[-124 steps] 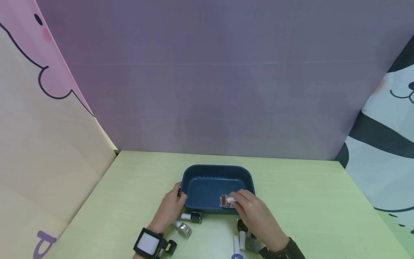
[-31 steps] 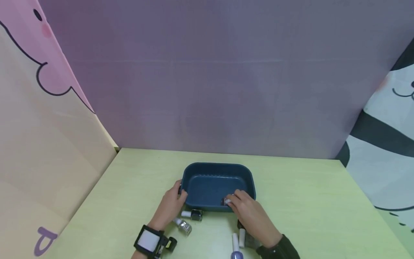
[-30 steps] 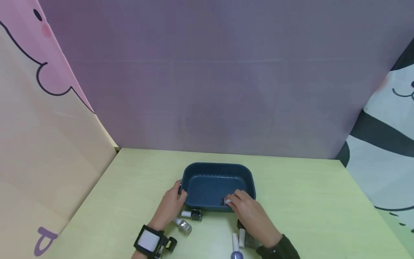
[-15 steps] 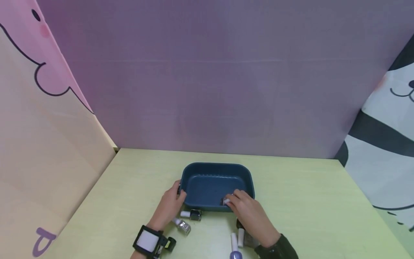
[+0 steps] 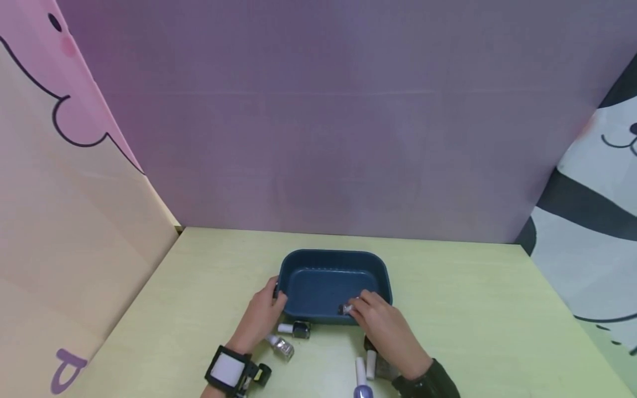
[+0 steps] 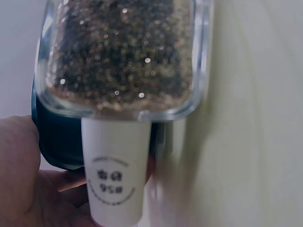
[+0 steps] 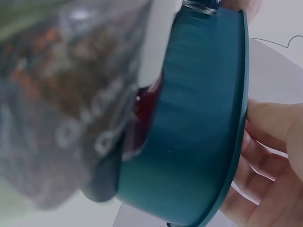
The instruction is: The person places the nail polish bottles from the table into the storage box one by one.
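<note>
A dark blue tray (image 5: 333, 319) with rounded corners stands on the table. My left hand (image 5: 261, 312) grips its left side, thumb at the front rim and fingers along the outer wall. Over the tray's front right part my right hand (image 5: 383, 326) pinches a small nail polish bottle (image 5: 342, 309), mostly covered by the fingers. In the right wrist view the right hand (image 7: 272, 156) shows beyond the tray's rim (image 7: 244, 94); the pinched bottle is hidden there. A glitter nail polish bottle (image 6: 118, 56) with a white cap (image 6: 116, 165) fills the near part of the left wrist view.
Before the tray lie a black nail polish bottle (image 5: 301, 330) and a silver glitter one (image 5: 283, 349). By the right wrist lie a purple bottle (image 5: 363, 392), a dark bottle with a white cap (image 5: 370, 365) and a greyish one (image 5: 385, 369). A purple backdrop (image 5: 318, 138) rises behind.
Compared with about four seconds ago, the nail polish bottle in my right hand is turned and more covered by the fingers. Over the last second both hands hold almost still.
</note>
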Motion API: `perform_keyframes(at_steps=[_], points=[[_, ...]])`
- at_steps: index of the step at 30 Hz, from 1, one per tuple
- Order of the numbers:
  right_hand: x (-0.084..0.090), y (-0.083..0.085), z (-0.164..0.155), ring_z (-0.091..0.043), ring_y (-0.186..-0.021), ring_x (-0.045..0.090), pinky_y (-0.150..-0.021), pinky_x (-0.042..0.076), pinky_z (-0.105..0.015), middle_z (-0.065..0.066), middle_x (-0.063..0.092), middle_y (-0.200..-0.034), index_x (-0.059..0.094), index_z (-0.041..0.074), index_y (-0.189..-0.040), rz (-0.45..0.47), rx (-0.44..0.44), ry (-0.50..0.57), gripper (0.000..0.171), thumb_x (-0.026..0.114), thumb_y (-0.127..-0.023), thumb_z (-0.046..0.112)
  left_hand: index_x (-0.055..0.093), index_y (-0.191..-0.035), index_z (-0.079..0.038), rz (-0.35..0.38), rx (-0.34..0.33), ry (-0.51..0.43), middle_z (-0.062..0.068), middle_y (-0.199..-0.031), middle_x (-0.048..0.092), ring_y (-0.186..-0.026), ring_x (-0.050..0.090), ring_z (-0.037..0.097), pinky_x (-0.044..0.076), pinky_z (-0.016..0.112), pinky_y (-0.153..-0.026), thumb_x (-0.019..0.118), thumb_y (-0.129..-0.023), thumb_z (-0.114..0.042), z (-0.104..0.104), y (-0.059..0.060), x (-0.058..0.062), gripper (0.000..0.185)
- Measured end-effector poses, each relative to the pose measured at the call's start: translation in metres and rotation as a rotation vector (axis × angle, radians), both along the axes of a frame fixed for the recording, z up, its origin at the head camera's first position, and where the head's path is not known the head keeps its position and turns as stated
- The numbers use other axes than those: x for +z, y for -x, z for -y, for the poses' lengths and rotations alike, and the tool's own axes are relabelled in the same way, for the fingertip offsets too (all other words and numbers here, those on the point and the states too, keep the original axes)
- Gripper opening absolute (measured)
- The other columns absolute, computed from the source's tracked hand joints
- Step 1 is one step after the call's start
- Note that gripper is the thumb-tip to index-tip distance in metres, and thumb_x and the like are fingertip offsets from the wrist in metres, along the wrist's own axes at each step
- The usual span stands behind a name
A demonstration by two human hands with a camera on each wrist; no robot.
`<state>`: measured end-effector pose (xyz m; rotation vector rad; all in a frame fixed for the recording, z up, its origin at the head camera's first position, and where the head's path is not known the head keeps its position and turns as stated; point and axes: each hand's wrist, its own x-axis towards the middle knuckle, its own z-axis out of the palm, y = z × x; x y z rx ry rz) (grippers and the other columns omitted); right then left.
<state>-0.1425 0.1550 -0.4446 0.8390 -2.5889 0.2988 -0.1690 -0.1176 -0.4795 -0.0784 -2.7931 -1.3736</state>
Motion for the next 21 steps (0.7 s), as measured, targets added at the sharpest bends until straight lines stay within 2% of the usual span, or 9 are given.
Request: perform_keyframes(at_steps=[9,21], points=[[0.0035,-0.0004,-0.0037,-0.005,-0.071,0.046,-0.057,0.044,-0.018,0.006,0.053,-0.081,0.074,0.01,-0.096,-0.012,0.006,0.014,0.014,0.079,-0.084,0.015,0.044,-0.146,-0.006,-0.004,-0.001,-0.003,0.004,-0.088,0.059,-0.068,0.051,0.013,0.04,0.028,-0.058,0.047,-0.101,-0.018,-0.0003,0.0006,0.0003,0.047],[0.0078,-0.002,-0.0047,-0.003,-0.073,0.044,-0.059,0.043,-0.016,0.009,0.053,-0.083,0.075,0.014,-0.095,-0.003,0.002,0.032,0.012,0.08,-0.084,0.016,0.043,-0.147,-0.007,0.015,0.006,-0.004,0.005,-0.091,0.06,-0.069,0.051,0.013,0.04,0.028,-0.057,0.047,-0.101,-0.019,-0.0006,0.0003,0.0007,0.048]])
